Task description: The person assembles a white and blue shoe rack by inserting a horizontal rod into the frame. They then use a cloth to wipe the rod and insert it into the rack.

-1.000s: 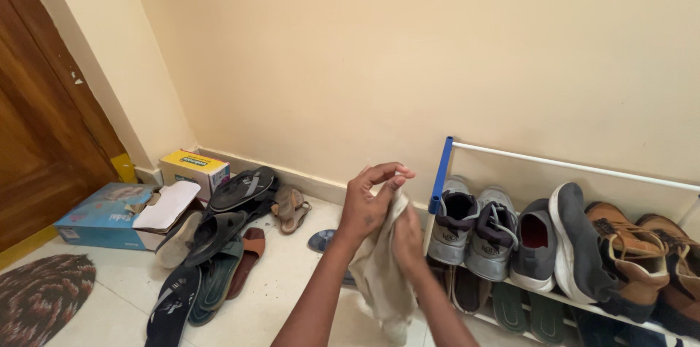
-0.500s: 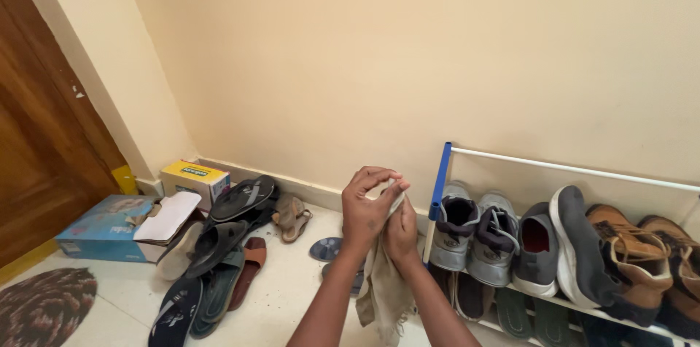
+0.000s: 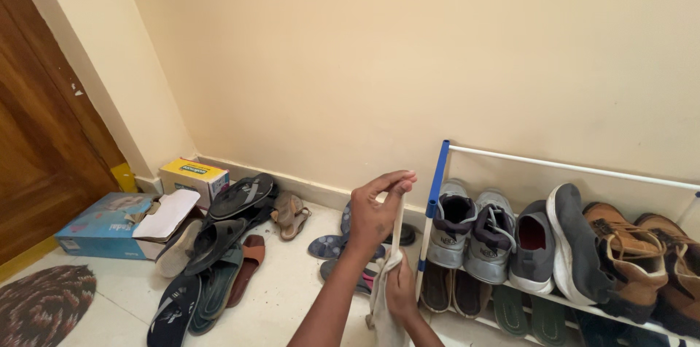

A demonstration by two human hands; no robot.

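My left hand (image 3: pixel 375 212) pinches the top end of a beige cloth (image 3: pixel 386 296) between thumb and fingers, level with the blue post of a shoe rack (image 3: pixel 437 172). Lower down, my right hand (image 3: pixel 399 290) grips the same cloth, which is pulled into a narrow vertical strip between the two hands. Its lower end hangs to the bottom edge of the view. Both hands are just left of the rack, above the floor.
The rack holds grey sneakers (image 3: pixel 467 234), a dark grey shoe (image 3: pixel 569 241) and brown boots (image 3: pixel 627 256), with sandals below. A pile of flip-flops (image 3: pixel 215 248) lies on the tiled floor beside a blue box (image 3: pixel 102 227) and a yellow box (image 3: pixel 191 174). Wooden door (image 3: pixel 36 143) at left, rug (image 3: pixel 40 303) in the corner.
My right hand slid down the cloth, away from my left hand, stretching the cloth into a thin strip. My left hand stayed high by the rack post.
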